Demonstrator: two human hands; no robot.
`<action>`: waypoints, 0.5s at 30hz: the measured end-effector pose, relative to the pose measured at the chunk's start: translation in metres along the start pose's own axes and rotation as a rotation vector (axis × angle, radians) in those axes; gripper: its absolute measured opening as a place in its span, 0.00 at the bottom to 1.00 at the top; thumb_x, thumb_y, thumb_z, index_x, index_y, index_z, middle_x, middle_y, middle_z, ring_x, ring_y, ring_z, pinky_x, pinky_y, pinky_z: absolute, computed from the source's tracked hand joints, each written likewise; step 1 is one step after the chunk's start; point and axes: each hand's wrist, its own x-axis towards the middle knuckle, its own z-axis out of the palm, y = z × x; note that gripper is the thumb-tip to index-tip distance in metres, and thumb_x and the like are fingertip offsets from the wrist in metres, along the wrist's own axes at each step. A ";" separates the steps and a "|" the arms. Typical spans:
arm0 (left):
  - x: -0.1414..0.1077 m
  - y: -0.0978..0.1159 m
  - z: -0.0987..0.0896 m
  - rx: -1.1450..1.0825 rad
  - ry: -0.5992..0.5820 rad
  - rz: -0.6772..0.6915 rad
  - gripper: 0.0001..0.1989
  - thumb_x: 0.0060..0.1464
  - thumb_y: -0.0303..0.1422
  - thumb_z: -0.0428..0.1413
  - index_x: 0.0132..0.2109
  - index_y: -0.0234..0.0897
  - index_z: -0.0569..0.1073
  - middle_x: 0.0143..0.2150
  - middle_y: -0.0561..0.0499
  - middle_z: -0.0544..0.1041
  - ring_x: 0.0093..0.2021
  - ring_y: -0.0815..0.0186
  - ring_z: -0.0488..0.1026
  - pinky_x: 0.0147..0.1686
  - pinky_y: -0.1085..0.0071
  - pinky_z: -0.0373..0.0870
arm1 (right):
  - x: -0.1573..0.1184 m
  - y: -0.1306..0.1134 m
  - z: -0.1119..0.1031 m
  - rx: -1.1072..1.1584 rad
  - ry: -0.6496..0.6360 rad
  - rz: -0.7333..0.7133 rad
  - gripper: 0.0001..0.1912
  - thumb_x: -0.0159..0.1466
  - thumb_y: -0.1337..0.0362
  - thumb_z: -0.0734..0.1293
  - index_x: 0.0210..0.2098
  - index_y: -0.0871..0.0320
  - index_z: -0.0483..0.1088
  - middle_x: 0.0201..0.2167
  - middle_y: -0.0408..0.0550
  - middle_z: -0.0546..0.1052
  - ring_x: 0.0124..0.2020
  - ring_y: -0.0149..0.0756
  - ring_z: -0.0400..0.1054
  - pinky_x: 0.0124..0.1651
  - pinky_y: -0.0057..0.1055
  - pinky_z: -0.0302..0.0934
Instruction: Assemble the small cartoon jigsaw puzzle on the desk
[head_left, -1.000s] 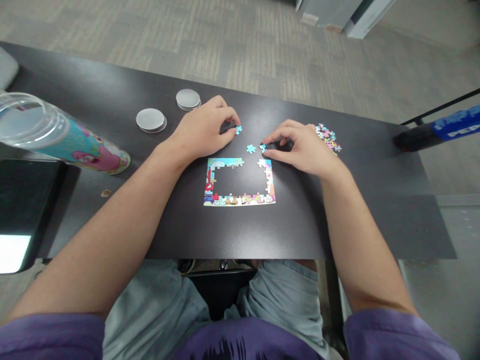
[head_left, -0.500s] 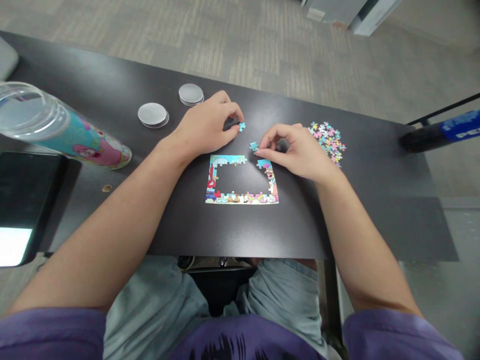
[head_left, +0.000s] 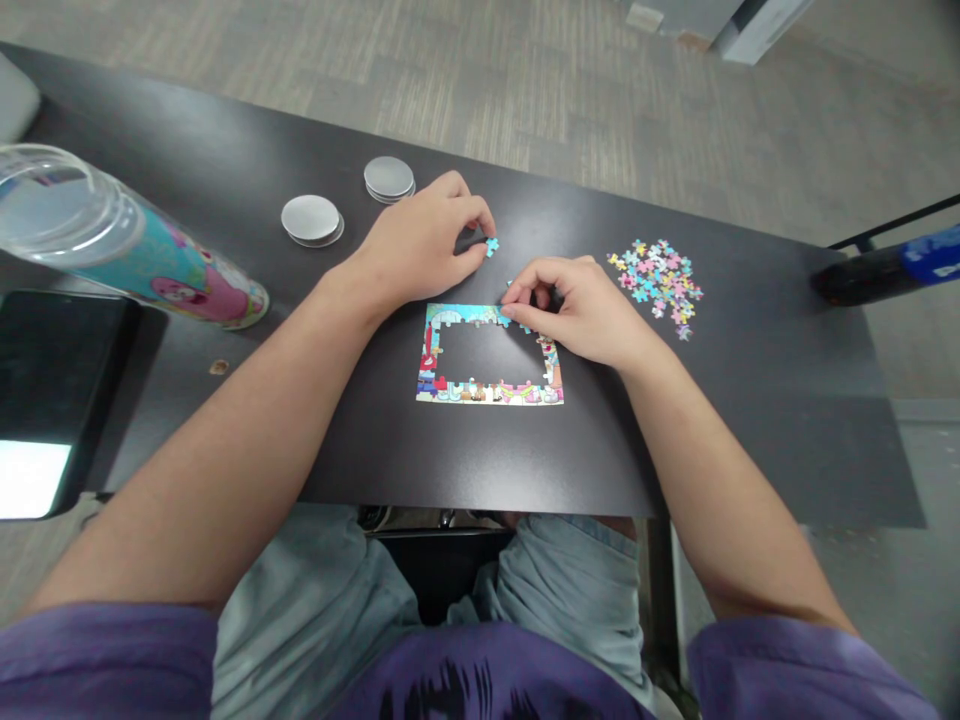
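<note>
A rectangular jigsaw puzzle border (head_left: 490, 395) lies on the dark table, its middle bare. My right hand (head_left: 574, 305) is closed in a pinch at the top edge of this border, its fingertips on a blue puzzle piece (head_left: 505, 318) by the upper right part. The fingers hide some of that corner. Above the border, my left hand (head_left: 435, 240) pinches a small light-blue puzzle piece (head_left: 492, 246) between thumb and forefinger. Right of my right hand lies a pile of loose, many-coloured puzzle pieces (head_left: 660, 278).
Two small stacks of silver discs, a nearer stack (head_left: 311, 219) and a farther stack (head_left: 389, 178), sit beyond my left forearm. At the left stand a clear-topped printed tube (head_left: 172, 260) and a black tablet-like device (head_left: 52, 380). A dark bottle with a blue label (head_left: 862, 275) is at the right.
My right hand has brought its blue piece down to the gap in the border's top edge. The left hand still pinches its piece. The whole view has shifted slightly.
</note>
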 end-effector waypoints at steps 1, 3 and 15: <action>0.000 -0.001 0.000 -0.009 0.007 0.004 0.15 0.77 0.39 0.65 0.66 0.52 0.89 0.73 0.44 0.86 0.64 0.46 0.87 0.67 0.47 0.85 | 0.000 0.000 -0.001 -0.008 -0.002 -0.009 0.08 0.78 0.51 0.82 0.46 0.46 0.87 0.40 0.46 0.89 0.36 0.47 0.78 0.52 0.49 0.71; 0.000 -0.002 -0.001 -0.039 0.022 0.008 0.17 0.74 0.39 0.68 0.66 0.52 0.87 0.75 0.43 0.85 0.65 0.46 0.87 0.67 0.47 0.86 | -0.001 0.001 -0.003 -0.028 -0.015 -0.034 0.08 0.76 0.52 0.84 0.48 0.45 0.89 0.43 0.46 0.89 0.40 0.49 0.80 0.55 0.50 0.71; 0.004 -0.010 -0.010 -0.228 -0.145 0.167 0.21 0.52 0.51 0.77 0.48 0.45 0.89 0.57 0.42 0.86 0.52 0.50 0.84 0.54 0.56 0.81 | 0.002 0.014 -0.003 -0.101 -0.018 -0.130 0.11 0.73 0.52 0.89 0.48 0.47 0.90 0.41 0.47 0.86 0.41 0.49 0.79 0.53 0.48 0.67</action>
